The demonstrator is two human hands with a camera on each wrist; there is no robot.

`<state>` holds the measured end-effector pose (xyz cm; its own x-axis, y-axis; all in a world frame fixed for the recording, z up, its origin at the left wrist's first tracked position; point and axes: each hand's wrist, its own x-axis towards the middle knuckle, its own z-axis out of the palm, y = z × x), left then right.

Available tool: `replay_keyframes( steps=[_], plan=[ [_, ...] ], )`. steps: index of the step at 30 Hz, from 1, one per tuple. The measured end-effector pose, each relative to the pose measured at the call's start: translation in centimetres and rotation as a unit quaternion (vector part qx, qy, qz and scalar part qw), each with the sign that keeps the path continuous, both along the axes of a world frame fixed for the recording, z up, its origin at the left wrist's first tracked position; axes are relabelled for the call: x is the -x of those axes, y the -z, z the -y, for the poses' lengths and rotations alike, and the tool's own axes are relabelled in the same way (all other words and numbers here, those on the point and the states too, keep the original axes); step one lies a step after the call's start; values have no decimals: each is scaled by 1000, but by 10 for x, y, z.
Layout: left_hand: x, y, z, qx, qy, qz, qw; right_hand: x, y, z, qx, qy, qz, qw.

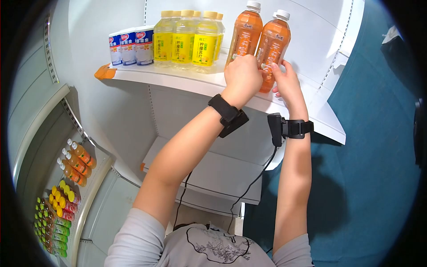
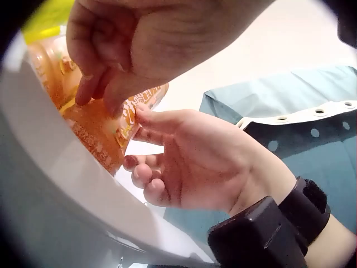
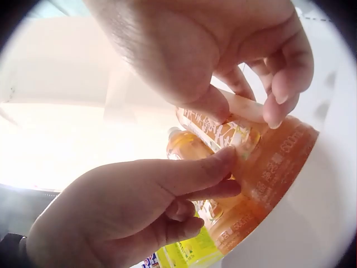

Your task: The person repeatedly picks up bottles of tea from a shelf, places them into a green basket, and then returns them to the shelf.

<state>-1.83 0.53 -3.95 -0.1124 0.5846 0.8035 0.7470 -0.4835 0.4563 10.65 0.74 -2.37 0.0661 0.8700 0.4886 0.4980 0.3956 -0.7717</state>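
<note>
Between L hand [image 1: 243, 76] & R hand [image 1: 290, 83], front orange btl [image 1: 274, 44] stands approx. upright, R pinching its R edge, L curled at its L side, can't tell if pinching.

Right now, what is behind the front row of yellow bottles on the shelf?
Three more yellow caps show behind the front row of bottles, with part of one rear bottle at the right end. The rear bodies are mostly covered; further rows cannot be judged.
</note>
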Motion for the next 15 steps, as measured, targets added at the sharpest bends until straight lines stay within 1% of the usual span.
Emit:
replay_keyframes(
  steps=[5,7,8,9,10,12,13,15],
  plan=[
    [0,-1,1,18,-7,6,1000,1,0,0,20,1,-7,1000],
    [0,1,0,2,0,16,1000,-4,1,2,34,-6,-10,999],
    [4,-1,5,1,-1,16,1000,-9,2,5,26,-19,-75,997],
    [11,-3,13,33,43,44,998,-16,5,7,17,-32,-140,990],
    [19,-4,20,64,87,73,991,-25,10,12,-7,-41,-235,971],
    [38,21,23,54,187,210,958,-37,22,36,-47,-63,-365,928],
    [49,24,52,121,238,256,929,-40,29,53,-55,-60,-410,909],
    [65,49,87,137,200,339,909,-53,57,80,-62,-85,-440,892]
  ],
)
